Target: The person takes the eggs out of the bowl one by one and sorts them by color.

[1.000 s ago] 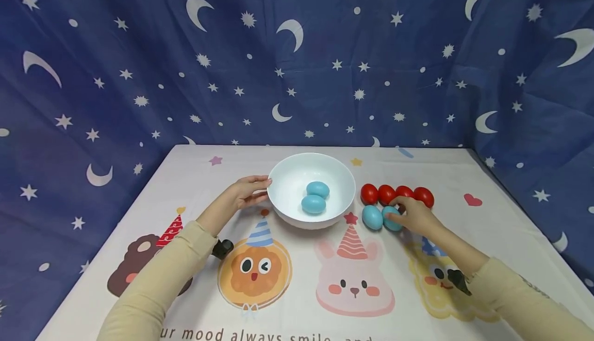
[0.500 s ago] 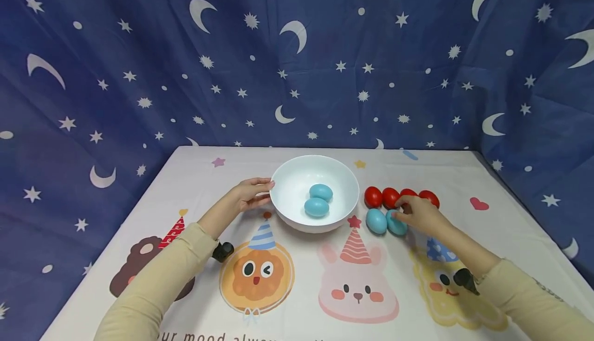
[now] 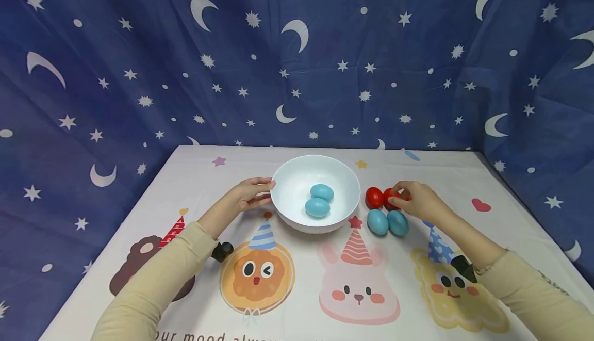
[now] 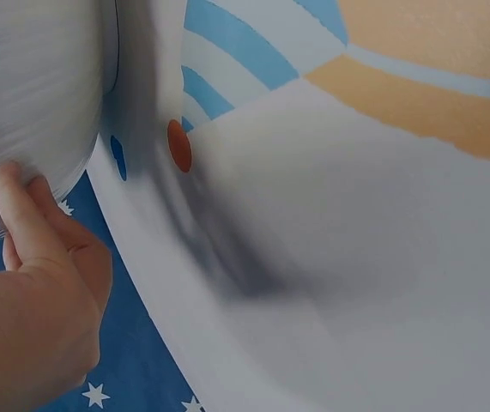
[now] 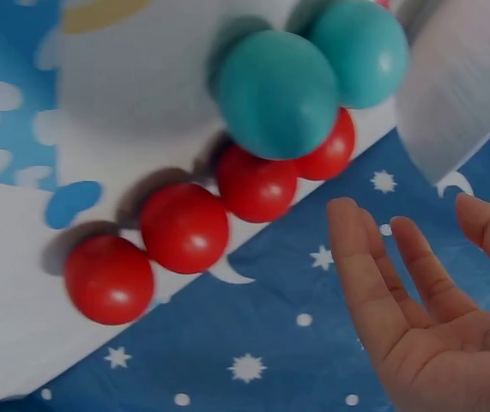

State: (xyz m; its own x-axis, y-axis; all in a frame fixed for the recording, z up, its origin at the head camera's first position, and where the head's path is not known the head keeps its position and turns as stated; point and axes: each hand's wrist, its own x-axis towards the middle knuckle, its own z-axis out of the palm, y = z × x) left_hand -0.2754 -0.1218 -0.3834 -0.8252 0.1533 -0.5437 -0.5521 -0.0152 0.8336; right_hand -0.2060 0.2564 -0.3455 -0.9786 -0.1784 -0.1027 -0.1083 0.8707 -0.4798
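Note:
My left hand (image 3: 250, 195) holds the rim of a white bowl (image 3: 294, 176); in the left wrist view its fingertips press the outer wall. Inside the bowl lie two blue eggs, one (image 3: 317, 207) in front of the other (image 3: 322, 192). My right hand (image 3: 419, 201) hovers over a row of red eggs, hiding those at the right end in the head view. In the right wrist view its fingers are spread and hold nothing, apart from several red eggs (image 5: 184, 228). Two more blue eggs (image 3: 378, 222) sit side by side in front of the red row.
A white tablecloth (image 3: 297, 279) with cartoon faces covers the table. Behind it hangs a dark blue curtain (image 3: 232, 47) with moons and stars. Both forearms wear beige sleeves (image 3: 153, 284) with a black wrist camera (image 3: 223, 251) at the cuff.
My right hand has moved off the right-hand blue egg and back over the red eggs, covering more of them. The left hand stays at the bowl's rim.

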